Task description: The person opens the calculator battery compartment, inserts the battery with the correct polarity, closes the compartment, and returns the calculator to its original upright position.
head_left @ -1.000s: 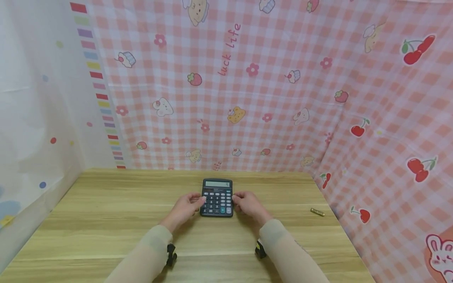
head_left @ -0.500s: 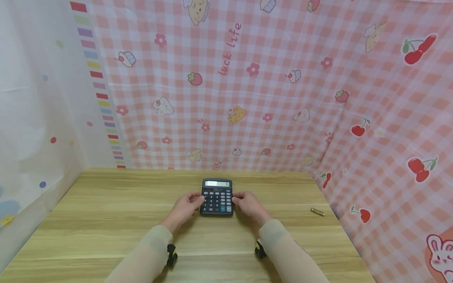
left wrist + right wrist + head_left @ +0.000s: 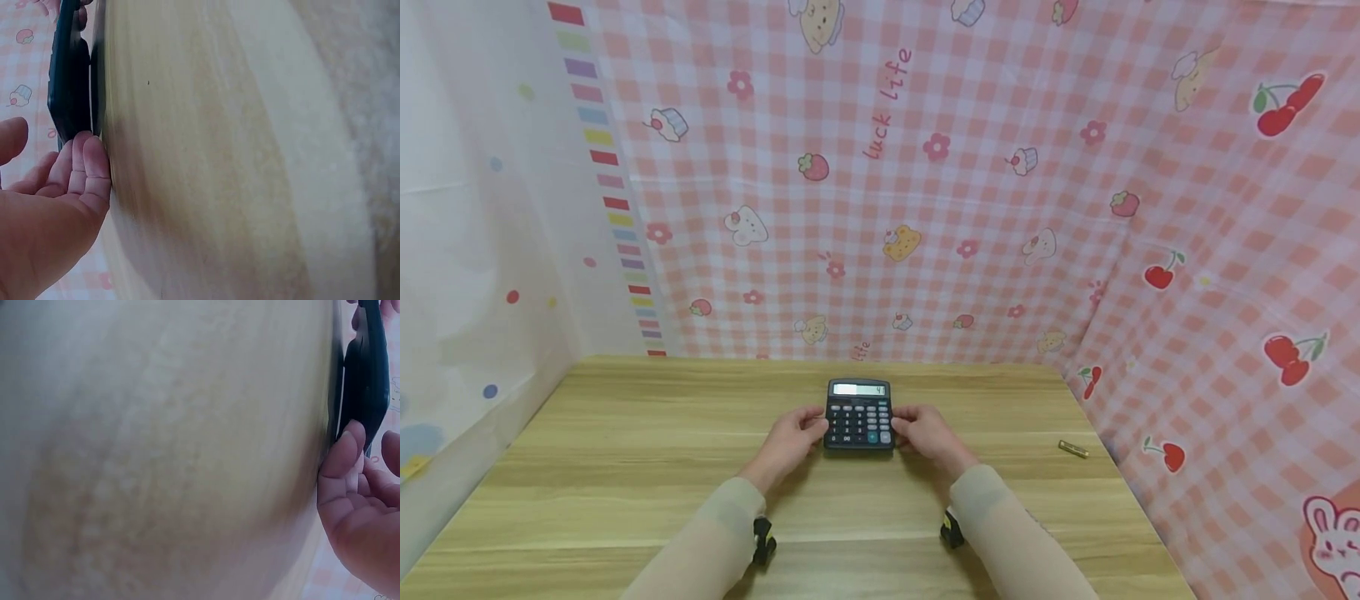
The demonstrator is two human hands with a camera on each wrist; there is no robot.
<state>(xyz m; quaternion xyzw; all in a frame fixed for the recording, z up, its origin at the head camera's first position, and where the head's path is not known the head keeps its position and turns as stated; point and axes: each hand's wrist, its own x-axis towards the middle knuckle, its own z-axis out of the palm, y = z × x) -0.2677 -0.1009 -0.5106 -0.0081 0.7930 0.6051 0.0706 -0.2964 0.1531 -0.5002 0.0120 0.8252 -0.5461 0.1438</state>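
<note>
A black desk calculator [image 3: 859,415], with grey, black and teal keys, is held between my two hands near the back of the table. Digits show at the right end of its display, and the left part of the display is bright with glare. My left hand [image 3: 792,440] grips its left edge, thumb at the side and fingers tucked under. On the opposite edge, my right hand [image 3: 928,435] grips likewise. Both wrist views catch the calculator's underside [image 3: 76,81] close above the tabletop, with fingertips [image 3: 355,432] at its lower edge.
A small gold battery [image 3: 1072,449] lies on the right side of the wooden table [image 3: 625,467]. Pink checked cloth [image 3: 850,200] hangs behind and to the right, with a white cloth [image 3: 482,208] on the left.
The calculator's front edge has shifted away from me and its face looks shorter, so its tilt has changed. Glare has appeared on the display. Both hands stay nearly in place.
</note>
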